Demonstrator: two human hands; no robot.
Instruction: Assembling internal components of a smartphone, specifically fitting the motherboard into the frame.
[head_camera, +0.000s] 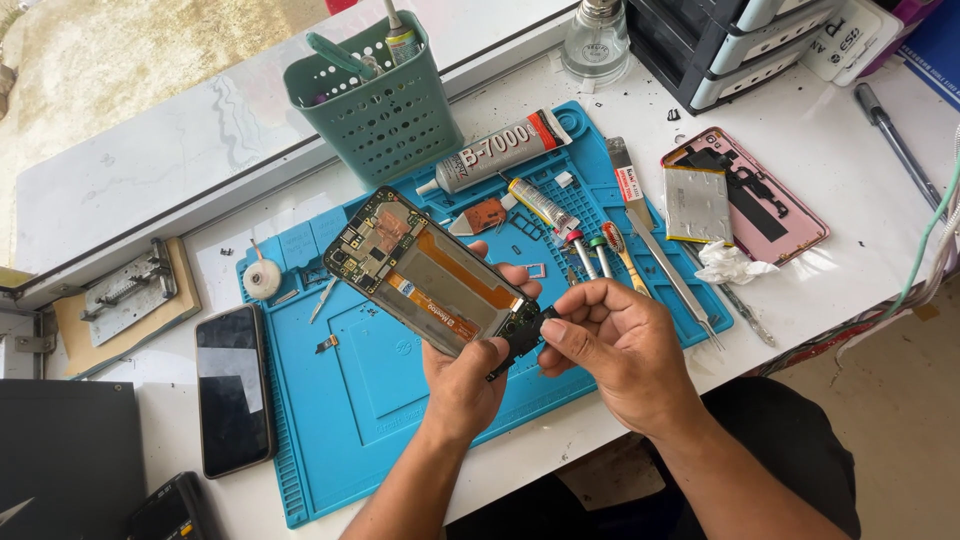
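Observation:
An opened phone (425, 272) with its back removed shows a circuit board, orange flex cables and a dark frame. My left hand (465, 375) grips it from below, holding it tilted above the blue work mat (340, 400). My right hand (610, 345) pinches a small black part at the phone's lower end, thumb and forefinger closed on it. Both hands meet at that end of the phone.
On the mat lie a large glue tube (505, 150), smaller tubes and a metal spatula (655, 240). A teal basket (375, 100) stands behind. A pink back cover with a silver battery (745, 195) lies right, a dark phone (232, 390) left, a glass bottle (595, 40) behind.

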